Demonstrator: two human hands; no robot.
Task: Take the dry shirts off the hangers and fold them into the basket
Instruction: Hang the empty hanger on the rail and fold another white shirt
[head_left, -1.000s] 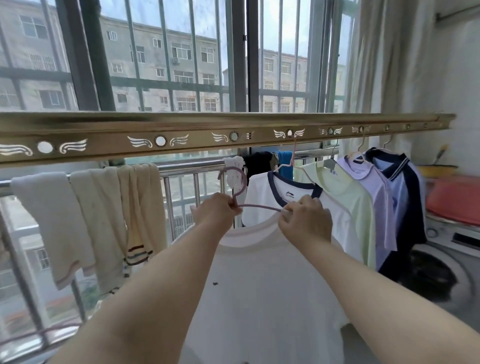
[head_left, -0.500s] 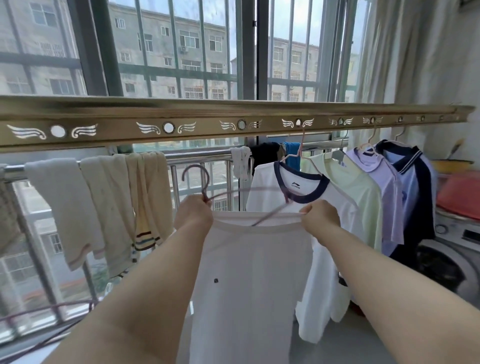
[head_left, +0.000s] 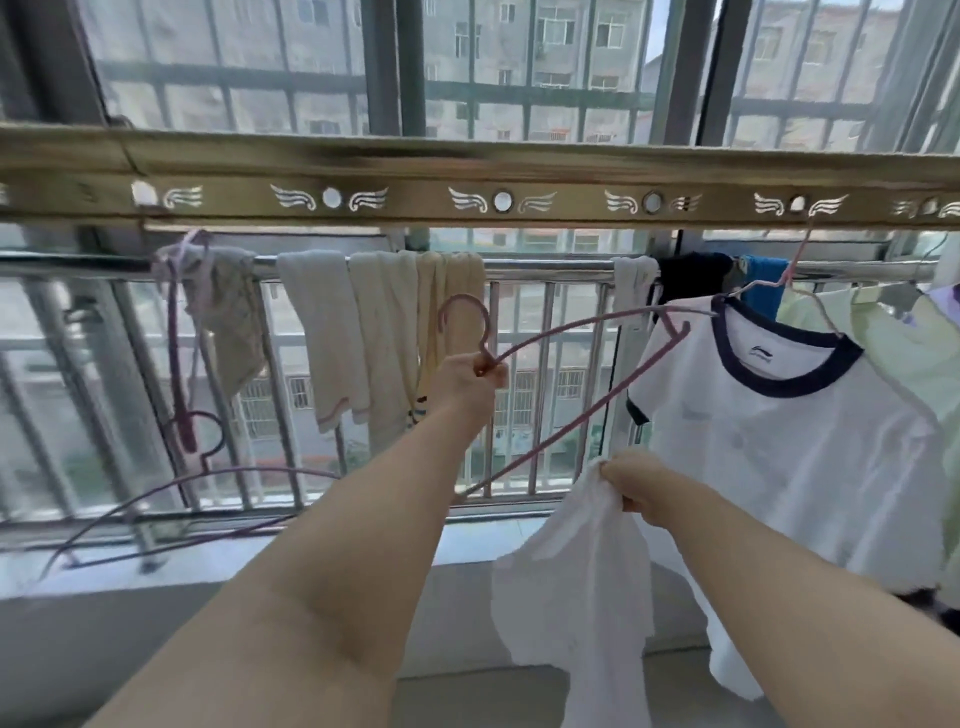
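My left hand (head_left: 470, 379) grips a bare pink hanger (head_left: 566, 384) just below its hook, holding it up in front of the railing. My right hand (head_left: 636, 480) pinches a plain white shirt (head_left: 576, 603) by its top edge; the shirt hangs free below, off the hanger. To the right, a white shirt with a navy collar (head_left: 779, 447) hangs on its own hanger from the gold drying bar (head_left: 467, 200). A pale green shirt (head_left: 914, 343) hangs beyond it at the frame's edge. No basket is in view.
Towels (head_left: 332, 332) and small cloths drape over the steel balcony railing (head_left: 550, 270). Other purple hangers (head_left: 182, 483) rest at the lower left on the window ledge. The barred window (head_left: 519, 78) fills the background.
The white shirt has come off the pink hanger. My left hand moved the hanger up and left; my right hand dropped lower with the shirt. The view swung to the left.
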